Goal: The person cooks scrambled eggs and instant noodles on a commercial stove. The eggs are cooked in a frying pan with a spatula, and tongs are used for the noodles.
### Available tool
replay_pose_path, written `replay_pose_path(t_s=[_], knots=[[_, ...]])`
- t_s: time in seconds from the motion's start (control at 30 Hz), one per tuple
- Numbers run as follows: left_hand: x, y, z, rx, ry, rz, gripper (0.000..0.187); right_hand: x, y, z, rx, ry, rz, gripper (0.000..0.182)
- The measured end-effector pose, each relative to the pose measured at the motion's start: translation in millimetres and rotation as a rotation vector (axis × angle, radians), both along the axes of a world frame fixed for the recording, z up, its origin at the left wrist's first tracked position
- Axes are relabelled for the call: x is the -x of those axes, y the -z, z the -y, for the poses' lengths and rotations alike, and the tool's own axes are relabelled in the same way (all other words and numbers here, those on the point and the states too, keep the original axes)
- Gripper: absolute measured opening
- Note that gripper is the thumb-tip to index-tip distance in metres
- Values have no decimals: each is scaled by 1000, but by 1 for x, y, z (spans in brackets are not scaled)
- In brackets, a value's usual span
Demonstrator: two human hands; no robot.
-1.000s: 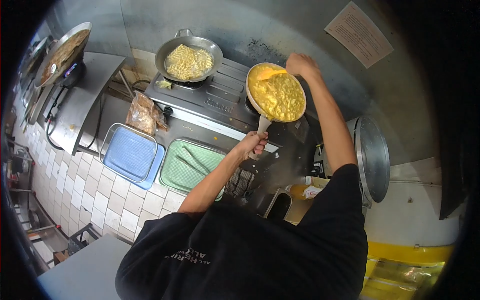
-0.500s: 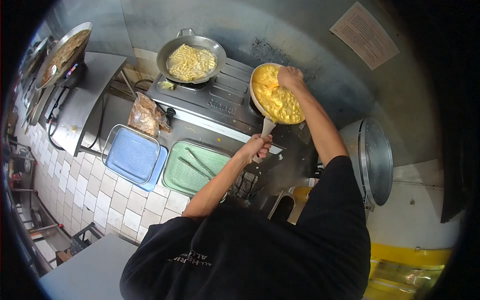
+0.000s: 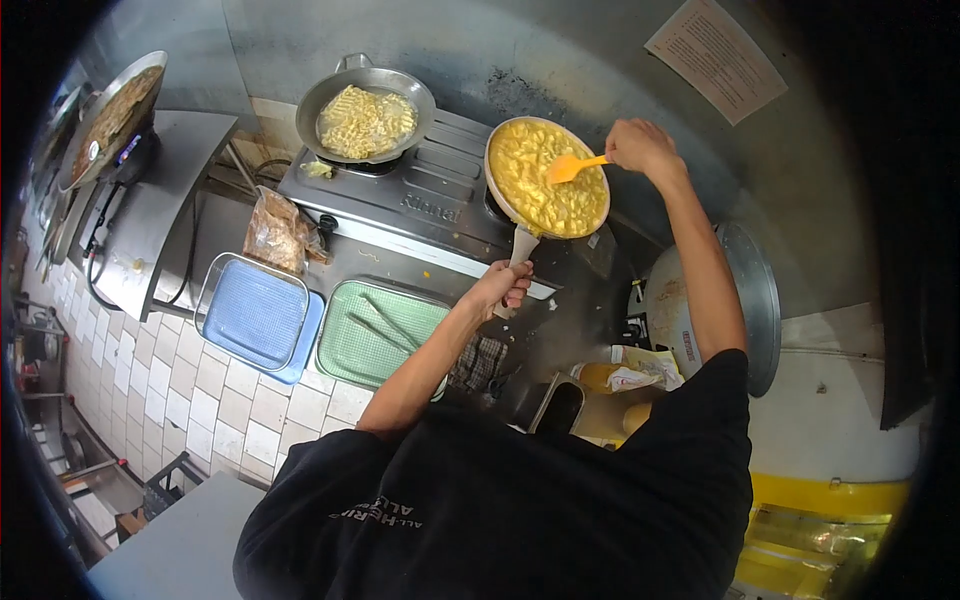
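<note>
My left hand (image 3: 503, 287) is wrapped round the pale handle of a frying pan (image 3: 524, 243) on the right side of the stove. Soft yellow scrambled egg (image 3: 535, 205) covers the pan's inside. Above the pan's right rim, my right hand (image 3: 643, 147) is closed on the end of an orange spatula (image 3: 572, 168), whose blade rests in the egg. To the left, a grey metal wok (image 3: 425, 95) with noodles (image 3: 366, 124) in liquid sits on the other burner.
In front of the stove (image 3: 430, 208) are a wire basket with a blue tray (image 3: 255, 310), a green tray (image 3: 345, 340) with tongs (image 3: 385, 328) and a plastic bag of brown food (image 3: 280, 232). A large metal pot (image 3: 765, 310) stands at right. Behind is a metal wall.
My right hand has moved right and up from over the egg to beyond the rim, so the orange spatula shows. My left hand keeps hold of the handle. The view has shifted slightly.
</note>
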State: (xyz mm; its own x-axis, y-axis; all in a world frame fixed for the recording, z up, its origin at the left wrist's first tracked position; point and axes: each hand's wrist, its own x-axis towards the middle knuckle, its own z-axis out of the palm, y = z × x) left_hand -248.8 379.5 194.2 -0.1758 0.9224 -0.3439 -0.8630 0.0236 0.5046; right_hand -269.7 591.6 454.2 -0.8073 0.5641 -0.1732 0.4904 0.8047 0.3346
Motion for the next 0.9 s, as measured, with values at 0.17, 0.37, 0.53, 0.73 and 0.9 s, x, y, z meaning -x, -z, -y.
replay_pose_path(t_s=[0.17, 0.37, 0.53, 0.73, 0.9], knots=[[1, 1, 0, -3, 10, 11, 15, -10, 45, 29, 96, -323, -46, 18], [0, 1, -1, 4, -8, 14, 16, -18, 143, 31, -201, -505, -143, 15], [1, 2, -2, 5, -6, 8, 15, -22, 123, -4, -225, -409, -317, 15], [0, 2, -1, 6, -8, 1, 15, -38, 95, -26, -206, -253, -344, 20], [1, 4, -1, 8, -1, -18, 15, -54, 165, -44, -161, -130, -338, 18]])
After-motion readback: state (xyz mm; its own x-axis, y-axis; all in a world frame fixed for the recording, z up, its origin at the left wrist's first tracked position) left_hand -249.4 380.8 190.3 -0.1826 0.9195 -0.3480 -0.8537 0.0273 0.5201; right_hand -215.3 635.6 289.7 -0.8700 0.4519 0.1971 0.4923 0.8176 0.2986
